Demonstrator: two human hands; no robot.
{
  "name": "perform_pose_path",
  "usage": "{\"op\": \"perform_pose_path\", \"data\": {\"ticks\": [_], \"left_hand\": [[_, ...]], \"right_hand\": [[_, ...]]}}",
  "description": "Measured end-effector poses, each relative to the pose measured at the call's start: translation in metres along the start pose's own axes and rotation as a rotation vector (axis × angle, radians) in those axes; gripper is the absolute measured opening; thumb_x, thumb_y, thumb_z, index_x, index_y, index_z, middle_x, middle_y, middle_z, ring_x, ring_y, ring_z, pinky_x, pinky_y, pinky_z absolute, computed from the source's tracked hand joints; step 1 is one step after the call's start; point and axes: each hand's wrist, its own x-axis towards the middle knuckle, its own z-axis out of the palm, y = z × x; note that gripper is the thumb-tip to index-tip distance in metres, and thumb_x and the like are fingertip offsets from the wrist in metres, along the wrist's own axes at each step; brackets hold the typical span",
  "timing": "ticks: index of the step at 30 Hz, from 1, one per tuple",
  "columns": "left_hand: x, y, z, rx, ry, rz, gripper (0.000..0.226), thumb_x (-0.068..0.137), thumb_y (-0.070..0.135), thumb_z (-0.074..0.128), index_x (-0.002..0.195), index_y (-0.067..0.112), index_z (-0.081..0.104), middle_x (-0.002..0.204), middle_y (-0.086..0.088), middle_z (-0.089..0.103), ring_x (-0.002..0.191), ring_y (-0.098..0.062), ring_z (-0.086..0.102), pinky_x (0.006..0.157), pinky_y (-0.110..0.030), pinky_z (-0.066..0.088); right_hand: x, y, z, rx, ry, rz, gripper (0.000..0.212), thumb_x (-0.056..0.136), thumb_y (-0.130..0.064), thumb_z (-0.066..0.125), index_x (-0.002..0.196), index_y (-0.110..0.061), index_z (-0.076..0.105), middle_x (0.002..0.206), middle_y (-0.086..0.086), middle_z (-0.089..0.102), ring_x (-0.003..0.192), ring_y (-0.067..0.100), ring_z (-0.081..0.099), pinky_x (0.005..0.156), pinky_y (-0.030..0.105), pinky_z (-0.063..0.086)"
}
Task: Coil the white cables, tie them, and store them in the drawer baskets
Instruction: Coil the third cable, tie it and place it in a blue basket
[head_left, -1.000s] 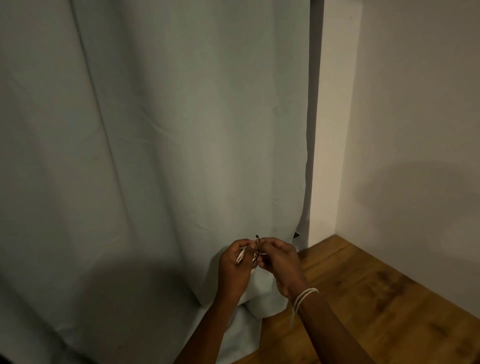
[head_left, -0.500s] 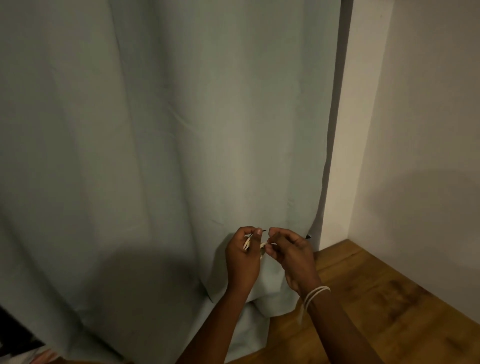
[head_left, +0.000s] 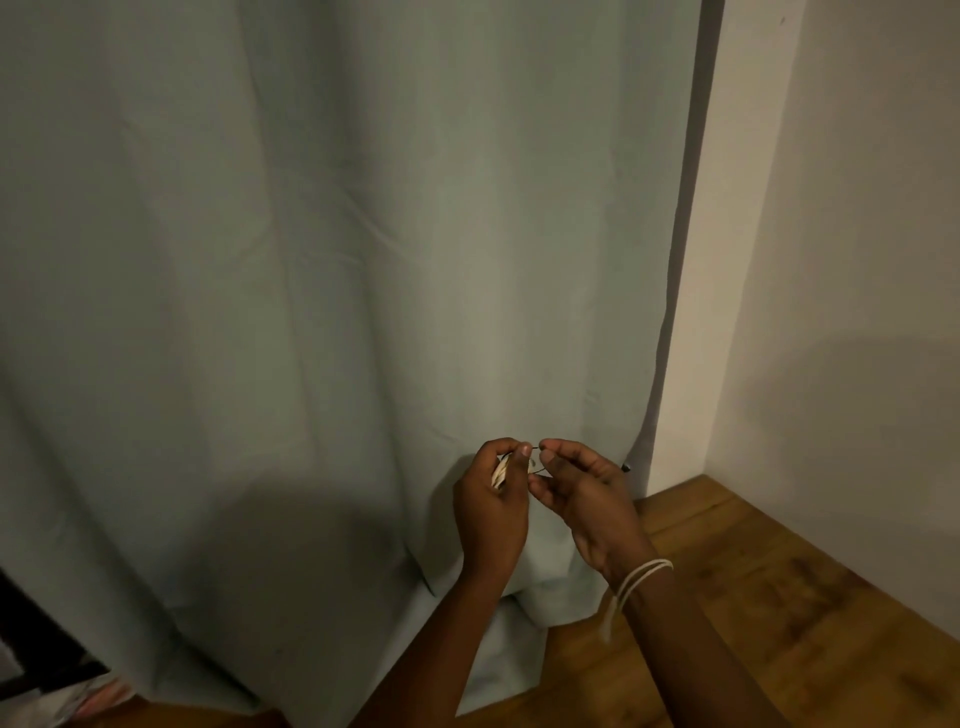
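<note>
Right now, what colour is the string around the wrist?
White, or cream: the string on the right wrist, seen in the head view.

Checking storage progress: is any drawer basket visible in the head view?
No: only the pale grey-green curtain, wooden floor, and both hands, left hand and right hand, holding the coiled white cable.

Our left hand (head_left: 488, 512) and right hand (head_left: 584, 501) meet before a curtain (head_left: 363, 260); a wall (head_left: 857, 260) stands right, floor (head_left: 753, 597) below.

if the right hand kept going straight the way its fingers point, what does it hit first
Its fingers point left, so the right hand would most likely meet the left hand, which holds the coiled white cable. The thin dark tie bridges the small gap between them.
</note>
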Motion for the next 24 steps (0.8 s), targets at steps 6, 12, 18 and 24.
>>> {"op": "perform_pose_path", "data": {"ticks": [6, 12, 18, 24], "left_hand": [[-0.001, -0.001, 0.002, -0.01, -0.013, -0.005, 0.011, 0.093, 0.028, 0.062, 0.095, 0.02, 0.07, 0.088, 0.01, 0.072, 0.082, -0.005, 0.068, 0.07, -0.019, 0.057], [0.001, 0.0, 0.0, -0.025, -0.047, -0.016, 0.011, 0.093, 0.027, 0.062, 0.096, 0.019, 0.07, 0.088, 0.008, 0.072, 0.082, -0.006, 0.068, 0.068, -0.016, 0.054], [0.005, -0.002, -0.006, -0.053, -0.132, -0.06, 0.009, 0.094, 0.024, 0.061, 0.095, 0.024, 0.07, 0.088, 0.008, 0.073, 0.083, -0.007, 0.069, 0.073, -0.024, 0.058], [0.005, 0.003, -0.011, -0.121, -0.205, -0.065, 0.013, 0.095, 0.02, 0.06, 0.09, 0.024, 0.072, 0.084, 0.007, 0.074, 0.08, -0.009, 0.07, 0.07, -0.022, 0.057]], "right_hand": [[-0.003, -0.003, 0.003, -0.057, -0.006, -0.002, 0.014, 0.093, 0.0, 0.061, 0.101, -0.004, 0.071, 0.079, 0.007, 0.073, 0.063, 0.017, 0.065, 0.065, 0.028, 0.059], [-0.003, -0.003, 0.003, -0.13, -0.011, -0.028, 0.014, 0.093, -0.001, 0.06, 0.102, -0.003, 0.07, 0.077, 0.007, 0.072, 0.062, 0.017, 0.065, 0.066, 0.031, 0.059], [-0.001, -0.009, -0.003, -0.243, -0.075, -0.019, 0.013, 0.09, -0.004, 0.066, 0.101, -0.003, 0.072, 0.086, 0.016, 0.073, 0.069, 0.024, 0.069, 0.066, 0.031, 0.06], [0.001, -0.011, -0.012, -0.338, -0.09, -0.148, 0.01, 0.092, 0.002, 0.062, 0.094, 0.002, 0.071, 0.085, 0.021, 0.073, 0.068, 0.031, 0.074, 0.064, 0.032, 0.062]]}}
